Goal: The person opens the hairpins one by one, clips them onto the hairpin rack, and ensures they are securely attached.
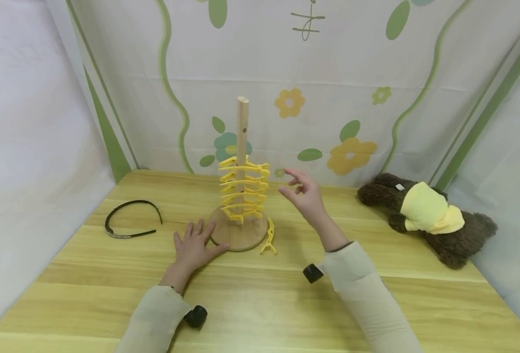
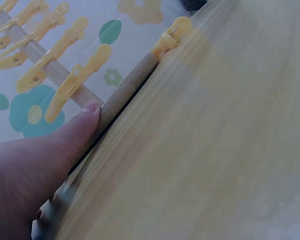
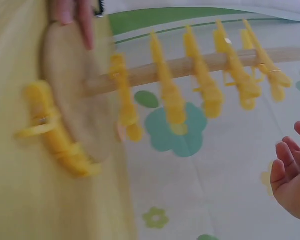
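A wooden post [image 1: 242, 125] rises from a round wooden base [image 1: 235, 240] in the middle of the table. Several yellow plastic pieces [image 1: 260, 171] sit one above another along its lower half, spaced apart in the right wrist view. One loose yellow piece [image 1: 269, 237] rests against the base's right edge. My left hand [image 1: 194, 249] lies with fingers spread at the base's left side; in the left wrist view its thumb [image 2: 82, 122] touches the base's rim. My right hand [image 1: 306, 197] is raised to the right of the stacked pieces, fingers loosely bent, apart from them and holding nothing.
A black headband [image 1: 132, 236] lies on the wooden table [image 1: 260, 304] at the left. At the back right lies a brown plush toy [image 1: 458, 240] in a yellow shirt. Behind the table hangs a flower-patterned cloth [image 1: 251, 54].
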The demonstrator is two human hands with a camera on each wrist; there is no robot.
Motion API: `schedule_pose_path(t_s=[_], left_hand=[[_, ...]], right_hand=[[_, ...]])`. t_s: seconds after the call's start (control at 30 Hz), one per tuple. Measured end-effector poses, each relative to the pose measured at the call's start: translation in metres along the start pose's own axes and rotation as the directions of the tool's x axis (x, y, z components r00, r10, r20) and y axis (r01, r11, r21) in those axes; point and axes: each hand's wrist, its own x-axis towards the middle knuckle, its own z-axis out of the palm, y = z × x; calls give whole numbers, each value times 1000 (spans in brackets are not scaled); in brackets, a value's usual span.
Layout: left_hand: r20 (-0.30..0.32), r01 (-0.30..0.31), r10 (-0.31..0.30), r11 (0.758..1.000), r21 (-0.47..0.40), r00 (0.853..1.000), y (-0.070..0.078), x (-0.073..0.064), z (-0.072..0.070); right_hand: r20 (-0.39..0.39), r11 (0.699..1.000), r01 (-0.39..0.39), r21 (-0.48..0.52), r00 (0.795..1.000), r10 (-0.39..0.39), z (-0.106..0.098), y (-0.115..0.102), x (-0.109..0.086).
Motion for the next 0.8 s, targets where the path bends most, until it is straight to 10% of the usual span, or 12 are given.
schedule_pose_path(t_s=[0.8], left_hand=[[11, 5, -5, 1000, 2, 1000, 1, 1, -1]], right_hand=[[81, 936, -345, -67, 933, 349, 28, 83, -91]])
